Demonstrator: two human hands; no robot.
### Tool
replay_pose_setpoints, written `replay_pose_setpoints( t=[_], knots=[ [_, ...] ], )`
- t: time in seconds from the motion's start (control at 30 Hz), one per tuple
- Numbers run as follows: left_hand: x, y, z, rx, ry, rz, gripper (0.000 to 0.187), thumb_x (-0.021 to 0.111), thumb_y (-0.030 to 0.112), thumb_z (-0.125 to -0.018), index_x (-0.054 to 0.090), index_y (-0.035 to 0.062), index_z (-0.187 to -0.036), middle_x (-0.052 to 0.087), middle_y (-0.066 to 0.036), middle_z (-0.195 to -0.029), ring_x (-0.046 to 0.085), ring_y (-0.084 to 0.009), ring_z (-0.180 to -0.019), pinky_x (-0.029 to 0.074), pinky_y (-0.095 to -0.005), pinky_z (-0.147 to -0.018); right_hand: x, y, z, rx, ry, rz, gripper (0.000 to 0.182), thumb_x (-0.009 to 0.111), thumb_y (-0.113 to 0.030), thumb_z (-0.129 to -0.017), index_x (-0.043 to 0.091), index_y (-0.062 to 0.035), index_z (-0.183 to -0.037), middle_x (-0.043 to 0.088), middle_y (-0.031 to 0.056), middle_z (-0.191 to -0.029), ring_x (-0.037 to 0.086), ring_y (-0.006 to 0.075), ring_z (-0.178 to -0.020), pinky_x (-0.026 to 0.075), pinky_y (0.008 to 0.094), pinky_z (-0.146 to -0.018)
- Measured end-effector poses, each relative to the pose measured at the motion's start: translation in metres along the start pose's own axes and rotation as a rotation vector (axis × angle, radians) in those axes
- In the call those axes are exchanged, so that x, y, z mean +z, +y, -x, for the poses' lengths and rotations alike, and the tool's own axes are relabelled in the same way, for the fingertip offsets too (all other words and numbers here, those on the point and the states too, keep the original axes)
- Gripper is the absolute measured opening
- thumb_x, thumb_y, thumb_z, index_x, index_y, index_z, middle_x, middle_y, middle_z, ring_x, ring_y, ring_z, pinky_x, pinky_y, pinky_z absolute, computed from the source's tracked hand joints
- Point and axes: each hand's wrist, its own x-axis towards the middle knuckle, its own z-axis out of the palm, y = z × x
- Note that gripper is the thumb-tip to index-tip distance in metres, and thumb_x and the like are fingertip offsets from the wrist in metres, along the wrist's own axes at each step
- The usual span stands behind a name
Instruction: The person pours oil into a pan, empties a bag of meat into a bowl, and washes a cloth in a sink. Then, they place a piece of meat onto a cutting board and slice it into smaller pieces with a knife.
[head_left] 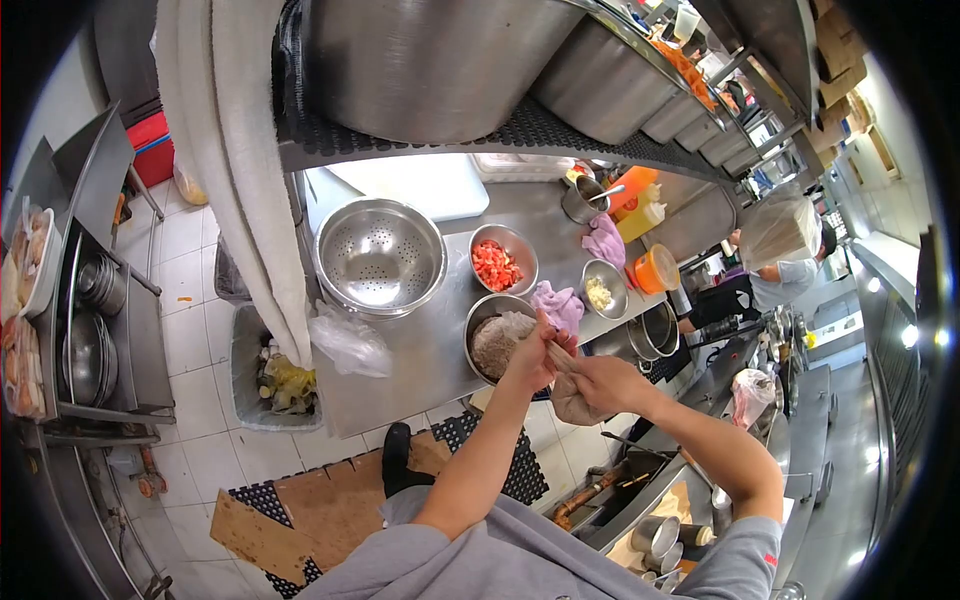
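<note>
Left hand [535,357] and right hand [608,384], close together, clamp a brownish bag [576,405] below centre. Filled metal bowl [470,345] at frame centre

A camera worn on a person's head looks forward and down on a steel counter [420,365] at centre frame, viewed from above at close range. The wearer's grey shirt [460,560] enters at bottom centre; the left hand [535,358] and right hand [608,385] appear just below and right of centre. The wide, bowed view, black at its corners, reaches floor tiles [195,375] at left and a more distant co-worker [778,287] at right.
</note>
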Motion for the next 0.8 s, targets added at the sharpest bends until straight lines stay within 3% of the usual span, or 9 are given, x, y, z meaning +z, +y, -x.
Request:
replay_pose_setpoints(
  t=[0.1,0.4,0.47,0.5,0.57,0.63,0.7,0.77,0.8],
  knots=[
    [0.002,0.001,-0.004,-0.006,-0.078,0.094,0.048,0.047,0.055,-0.09,0.044,0.0182,-0.058,0.06,0.001,-0.073,0.062,-0.0176,-0.075,0.052,-0.0354,-0.074,-0.011,-0.007,0.007,0.024,0.042,-0.042,0.03,0.041,-0.027,-0.089,0.057,-0.0065,-0.104,0.063,0.0189,-0.097,0.06,0.0384,-0.09,0.047,0.0488,-0.077],
    [-0.005,0.009,-0.027,-0.031,0.063,0.261,0.047,0.052,0.059,-0.085,0.047,0.0185,-0.061,0.059,0.004,-0.067,0.06,-0.0143,-0.061,0.053,-0.0339,-0.066,-0.012,0.001,0.002,0.002,0.049,-0.102,0.028,0.043,-0.025,-0.089,0.057,-0.0061,-0.103,0.062,0.0211,-0.1,0.057,0.0393,-0.095,0.045,0.048,-0.081],
    [-0.004,0.007,-0.017,0.005,-0.007,0.189,0.046,0.052,0.058,-0.085,0.056,0.0133,-0.079,0.062,0.0,-0.079,0.063,-0.0157,-0.075,0.054,-0.0352,-0.077,-0.01,0.007,-0.001,0.006,0.056,-0.144,0.028,0.044,-0.024,-0.089,0.058,-0.0056,-0.104,0.062,0.0212,-0.099,0.057,0.0399,-0.094,0.045,0.0475,-0.081],
    [0.008,0.005,-0.001,0.007,-0.01,0.19,0.046,0.052,0.058,-0.085,0.056,0.0133,-0.079,0.062,0.0,-0.079,0.063,-0.0157,-0.075,0.054,-0.0352,-0.077,-0.011,0.011,-0.002,0.012,0.071,-0.186,0.028,0.044,-0.023,-0.088,0.058,-0.0051,-0.104,0.062,0.0214,-0.099,0.057,0.0405,-0.094,0.045,0.0471,-0.08],
    [0.035,-0.004,0.039,0.076,-0.05,0.254,0.048,0.045,0.055,-0.09,0.055,0.0085,-0.099,0.061,-0.003,-0.094,0.06,-0.0159,-0.091,0.05,-0.0333,-0.085,-0.016,0.017,-0.005,-0.037,0.114,-0.239,0.028,0.045,-0.023,-0.088,0.058,-0.0044,-0.104,0.062,0.0219,-0.098,0.057,0.041,-0.093,0.045,0.0466,-0.08],
    [0.031,-0.01,0.049,0.073,-0.098,0.201,0.044,0.044,0.048,-0.093,0.054,0.0068,-0.103,0.06,-0.004,-0.1,0.058,-0.0171,-0.097,0.048,-0.0341,-0.09,-0.016,0.021,-0.006,-0.088,0.151,-0.292,0.027,0.045,-0.022,-0.088,0.059,-0.0038,-0.103,0.062,0.0225,-0.097,0.057,0.0415,-0.093,0.046,0.0462,-0.079],
    [0.02,-0.014,0.045,0.078,-0.147,0.15,0.04,0.043,0.042,-0.096,0.054,0.005,-0.107,0.059,-0.006,-0.106,0.057,-0.0182,-0.104,0.046,-0.0349,-0.095,-0.016,0.022,-0.008,0.009,0.057,-0.332,0.028,0.046,-0.022,-0.088,0.059,-0.0024,-0.102,0.062,0.0239,-0.094,0.057,0.042,-0.091,0.046,0.0459,-0.079],
    [-0.002,-0.02,0.022,0.185,-0.135,0.309,0.028,0.045,0.028,-0.098,0.053,0.0039,-0.11,0.06,-0.006,-0.107,0.058,-0.0178,-0.104,0.047,-0.0342,-0.094,-0.015,0.014,-0.003,0.002,0.056,-0.287,0.028,0.046,-0.022,-0.088,0.059,-0.0019,-0.1,0.062,0.0244,-0.092,0.057,0.0421,-0.091,0.045,0.046,-0.078],
    [0.002,-0.018,0.021,0.187,-0.137,0.311,0.028,0.045,0.028,-0.098,0.053,0.0039,-0.11,0.06,-0.006,-0.107,0.058,-0.0178,-0.104,0.047,-0.0342,-0.094,-0.015,0.011,0.0,-0.003,0.057,-0.246,0.027,0.046,-0.023,-0.088,0.059,-0.0014,-0.099,0.062,0.0248,-0.091,0.058,0.0422,-0.091,0.045,0.0462,-0.078]
  ],
)
